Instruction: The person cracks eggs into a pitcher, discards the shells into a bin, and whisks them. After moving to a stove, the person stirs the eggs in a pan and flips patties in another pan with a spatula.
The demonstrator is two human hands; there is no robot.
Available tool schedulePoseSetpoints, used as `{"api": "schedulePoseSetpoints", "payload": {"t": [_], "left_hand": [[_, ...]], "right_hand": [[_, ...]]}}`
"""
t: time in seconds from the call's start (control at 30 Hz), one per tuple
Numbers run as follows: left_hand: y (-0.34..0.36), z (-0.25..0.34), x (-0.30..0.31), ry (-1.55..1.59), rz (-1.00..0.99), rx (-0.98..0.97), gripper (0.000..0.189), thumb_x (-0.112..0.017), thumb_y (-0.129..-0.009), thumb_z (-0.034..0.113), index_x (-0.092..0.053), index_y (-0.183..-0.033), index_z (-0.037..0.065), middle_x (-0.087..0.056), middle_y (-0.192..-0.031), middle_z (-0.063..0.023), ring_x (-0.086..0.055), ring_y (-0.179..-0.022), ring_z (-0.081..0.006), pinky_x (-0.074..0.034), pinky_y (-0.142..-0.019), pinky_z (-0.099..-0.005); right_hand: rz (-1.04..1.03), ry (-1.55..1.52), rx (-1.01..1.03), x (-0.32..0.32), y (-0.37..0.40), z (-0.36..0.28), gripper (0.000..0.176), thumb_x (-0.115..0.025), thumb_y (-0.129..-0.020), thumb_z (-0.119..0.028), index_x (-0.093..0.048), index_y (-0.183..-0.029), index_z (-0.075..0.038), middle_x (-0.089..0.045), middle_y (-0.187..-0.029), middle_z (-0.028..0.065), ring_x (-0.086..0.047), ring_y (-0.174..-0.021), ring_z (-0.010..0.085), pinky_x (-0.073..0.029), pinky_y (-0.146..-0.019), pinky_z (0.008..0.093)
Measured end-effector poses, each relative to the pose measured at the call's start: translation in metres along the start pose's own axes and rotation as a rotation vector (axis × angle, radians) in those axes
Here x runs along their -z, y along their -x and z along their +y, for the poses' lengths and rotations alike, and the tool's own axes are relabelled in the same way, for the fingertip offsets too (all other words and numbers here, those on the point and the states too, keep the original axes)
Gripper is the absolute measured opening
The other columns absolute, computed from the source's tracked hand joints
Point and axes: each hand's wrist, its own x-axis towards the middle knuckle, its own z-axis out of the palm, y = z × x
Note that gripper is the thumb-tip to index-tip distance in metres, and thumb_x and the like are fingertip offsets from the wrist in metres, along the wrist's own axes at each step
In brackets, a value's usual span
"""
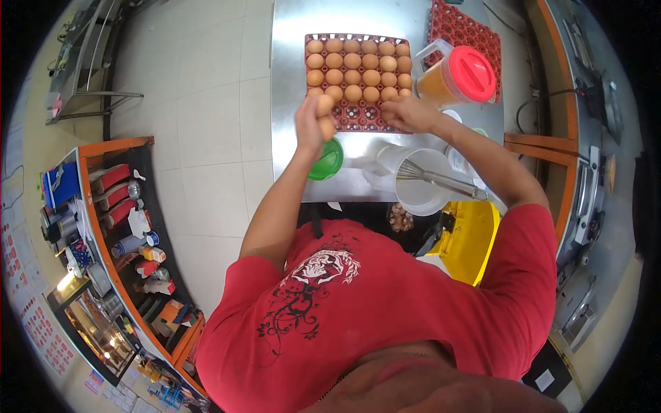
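A red egg tray (355, 125) holds several rows of brown eggs (352, 62) on the steel table, and its nearest row shows bare cups. At the tray's left front corner, my left hand (310, 126) is closed around brown eggs, two of which show between the fingers. My right hand (412, 114) reaches over the right front corner, its fingers curled round an egg that is mostly hidden. Close to me stands a clear plastic pitcher (421, 189) with a metal whisk (441, 179) leaning in it. By my left wrist lies a green lid (328, 162).
A jug with a red lid (471, 74) and orange-brown liquid stands right of the tray. Behind it lies another red egg tray (463, 31). A yellow bin (475, 237) sits below the front edge of the steel table (292, 76). Stocked shelves (117, 186) stand at left.
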Motion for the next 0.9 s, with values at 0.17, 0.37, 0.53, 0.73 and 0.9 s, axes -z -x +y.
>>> {"api": "schedulePoseSetpoints", "payload": {"t": [0.17, 0.37, 0.53, 0.73, 0.9], "left_hand": [[0.006, 0.019, 0.029, -0.074, 0.09, -0.177, 0.033, -0.049, -0.115, 0.037, -0.053, -0.122, 0.005, -0.062, -0.093, -0.0105, -0.065, -0.069, -0.0189, -0.057, -0.055, -0.0338], [0.015, 0.039, 0.029, -0.066, 0.05, -0.133, 0.032, -0.05, -0.115, 0.036, -0.053, -0.123, 0.005, -0.061, -0.087, -0.0099, -0.064, -0.067, -0.0185, -0.056, -0.055, -0.0308], [0.028, 0.034, 0.018, -0.174, 0.016, -0.183, 0.028, -0.052, -0.115, 0.03, -0.049, -0.129, 0.006, -0.065, -0.093, -0.0125, -0.065, -0.066, -0.0184, -0.056, -0.055, -0.0313], [0.06, 0.044, 0.009, -0.215, -0.087, -0.194, 0.042, -0.061, -0.11, 0.022, -0.034, -0.141, 0.011, -0.066, -0.106, -0.0156, -0.068, -0.07, -0.0207, -0.058, -0.055, -0.0337], [0.078, 0.059, -0.008, -0.098, -0.224, -0.12, 0.035, -0.063, -0.108, 0.017, -0.042, -0.135, 0.008, -0.065, -0.103, -0.0132, -0.065, -0.071, -0.0205, -0.056, -0.064, -0.0313]], "right_hand": [[0.171, -1.614, -0.391, 0.031, 0.018, -0.011, 0.022, -0.055, -0.109, -0.03, -0.066, -0.115, -0.012, -0.07, -0.11, 0.0114, -0.072, -0.097, 0.0245, -0.058, -0.073, 0.0371], [0.201, -1.815, -0.268, 0.07, -0.009, -0.012, 0.023, -0.055, -0.109, -0.028, -0.064, -0.098, -0.009, -0.068, -0.099, 0.0062, -0.059, -0.076, 0.014, -0.049, -0.061, 0.0283], [0.143, -0.435, -0.228, 0.039, -0.029, -0.007, 0.018, -0.071, -0.09, 0.001, -0.065, -0.106, -0.006, -0.061, -0.1, 0.0065, -0.065, -0.088, 0.0256, -0.055, -0.068, 0.037], [0.118, 0.388, -0.099, 0.024, -0.023, -0.009, 0.027, -0.07, -0.09, -0.01, -0.062, -0.116, -0.009, -0.059, -0.119, 0.0142, -0.069, -0.103, 0.0362, -0.061, -0.083, 0.0481], [0.088, 0.451, -0.055, 0.017, -0.018, 0.009, 0.023, -0.065, -0.098, -0.022, -0.06, -0.115, -0.007, -0.06, -0.118, 0.0129, -0.071, -0.105, 0.0351, -0.062, -0.079, 0.0467]]}}
